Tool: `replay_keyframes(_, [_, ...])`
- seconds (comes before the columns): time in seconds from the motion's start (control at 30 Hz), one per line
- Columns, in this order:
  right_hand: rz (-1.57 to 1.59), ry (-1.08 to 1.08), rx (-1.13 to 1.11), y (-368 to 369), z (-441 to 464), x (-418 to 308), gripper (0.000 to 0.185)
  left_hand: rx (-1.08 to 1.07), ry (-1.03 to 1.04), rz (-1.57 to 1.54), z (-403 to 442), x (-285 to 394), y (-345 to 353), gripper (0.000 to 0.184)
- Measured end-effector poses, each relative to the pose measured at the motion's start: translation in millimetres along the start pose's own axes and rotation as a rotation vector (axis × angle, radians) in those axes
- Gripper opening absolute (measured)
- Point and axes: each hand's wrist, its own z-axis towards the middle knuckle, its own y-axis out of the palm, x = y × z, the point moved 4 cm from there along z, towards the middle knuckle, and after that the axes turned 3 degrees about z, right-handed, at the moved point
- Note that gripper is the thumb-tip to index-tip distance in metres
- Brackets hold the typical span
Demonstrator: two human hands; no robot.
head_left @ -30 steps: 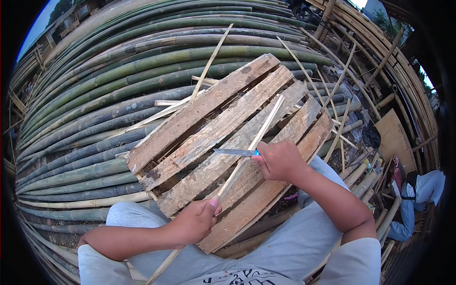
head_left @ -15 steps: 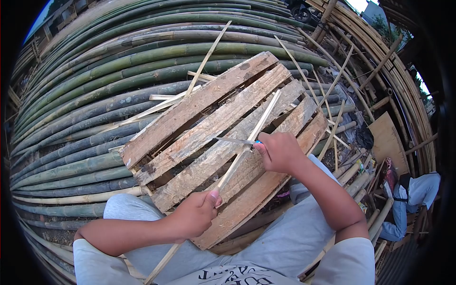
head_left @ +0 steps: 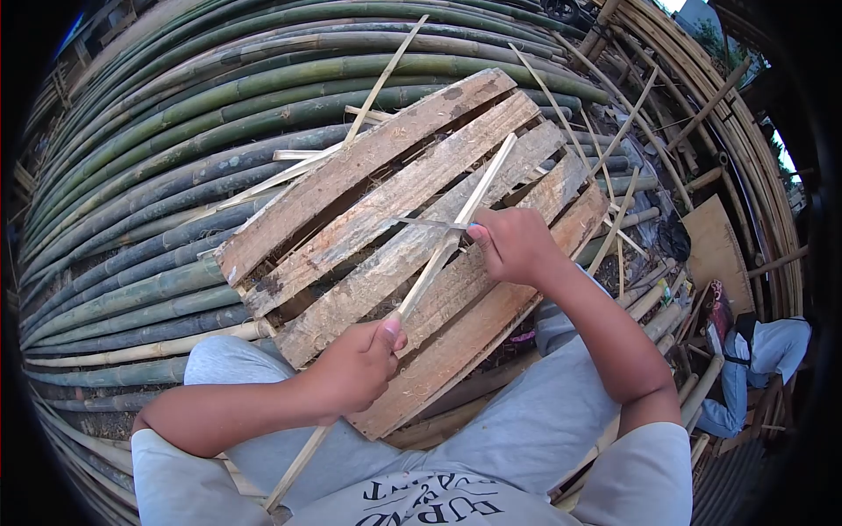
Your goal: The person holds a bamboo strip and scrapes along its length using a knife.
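Observation:
A long pale bamboo strip (head_left: pixel 478 195) runs slantwise across a slatted wooden pallet (head_left: pixel 351 230). My left hand (head_left: pixel 355 364) is closed around the strip near the pallet's front edge, and the strip's tail comes out below it toward my lap. In my right hand (head_left: pixel 517 247) is a knife (head_left: pixel 425 223), its handle mostly hidden by the fingers. The thin blade points left and crosses the strip, lying against it as far as I can see. Small shavings are scattered over the slats.
Green bamboo poles (head_left: pixel 175 158) lie in rows behind and left of the pallet. Several loose strips (head_left: pixel 386 79) rest beyond it. At the right are a plywood piece (head_left: pixel 715 254) and a person in light clothing (head_left: pixel 745 359).
The whole view has shifted slightly, so the pallet and hands appear higher. Both hands keep their grips, and the knife stays across the strip at nearly the same place.

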Motion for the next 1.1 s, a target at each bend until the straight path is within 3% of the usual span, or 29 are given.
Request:
replay_keyframes(0.13, [-0.03,0.027,-0.13,1,-6,-22,0.034,0.004,-0.006,-0.002,-1,-1,-2,0.036])
replay_keyframes(0.27, [0.083,-0.007,-0.022,0,-5,1,0.032,-0.084,-0.112,-0.14,-11,3,5,0.035])
replay_keyframes(0.4, [-0.033,0.035,-0.098,0,0,-16,0.034,0.019,-0.042,-0.002,-6,-1,-3,0.036])
replay_keyframes(0.5, [-0.159,0.272,0.028,-12,5,28,0.035,-0.115,-0.101,-0.176,-21,-1,6,0.036])
replay_keyframes(0.6, [-0.142,0.257,-0.121,-14,4,29,0.036,-0.076,-0.136,-0.121,-23,-5,1,0.037])
replay_keyframes(0.63, [-0.072,0.118,-0.085,-1,-1,13,0.037,-0.097,-0.125,-0.124,-23,-8,0,0.037])
replay_keyframes(0.67, [-0.07,0.113,-0.086,-1,0,9,0.037,-0.117,-0.116,-0.122,-22,-10,-1,0.037])
replay_keyframes(0.73, [-0.1,0.159,-0.177,1,-1,2,0.039,-0.109,-0.075,-0.082,-19,-13,-5,0.037])
replay_keyframes(0.87, [-0.262,0.346,-0.062,-11,8,57,0.04,-0.089,-0.049,-0.041,-21,-13,-7,0.037])
replay_keyframes(0.93, [-0.187,0.315,-0.078,-14,4,15,0.04,-0.095,-0.051,-0.055,-24,-13,-6,0.038])
replay_keyframes(1.0, [-0.125,0.19,-0.3,-4,0,-16,0.042,-0.1,-0.065,-0.063,-23,-12,-7,0.038])
replay_keyframes(1.1, [-0.124,0.256,-0.164,-5,5,30,0.042,-0.135,-0.064,-0.095,-23,-14,-5,0.037])
